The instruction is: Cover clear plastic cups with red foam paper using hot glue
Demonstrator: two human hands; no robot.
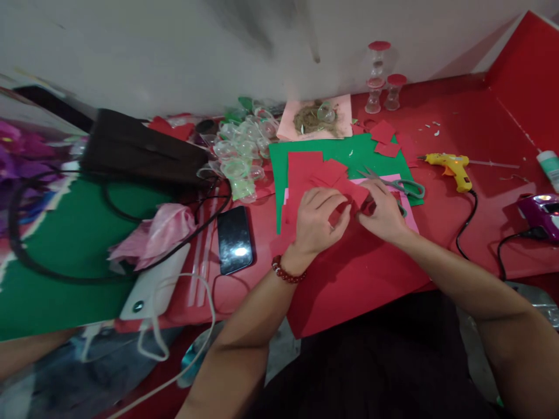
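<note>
Over a pile of coloured paper sheets, my left hand (321, 218) and my right hand (382, 212) face each other with a piece of red paper (354, 191) pinched between their fingers. Parts of that piece are hidden by the fingers. Beneath lie red sheets (303, 164), a green sheet (277, 166) and a pink sheet (411, 221). Grey-handled scissors (413, 187) rest partly behind my right hand. Small red paper squares (384, 131) lie at the far edge of the green sheet. A beaded bracelet (286, 272) circles my left wrist.
A yellow glue gun (452, 163) with a cord lies on the right. Clear plastic cups (248, 139) heap at back left, beside sand on a pink paper (288, 116). Small cup towers (374, 87) stand by the wall. A phone (236, 238) and dark bag (140, 148) lie left.
</note>
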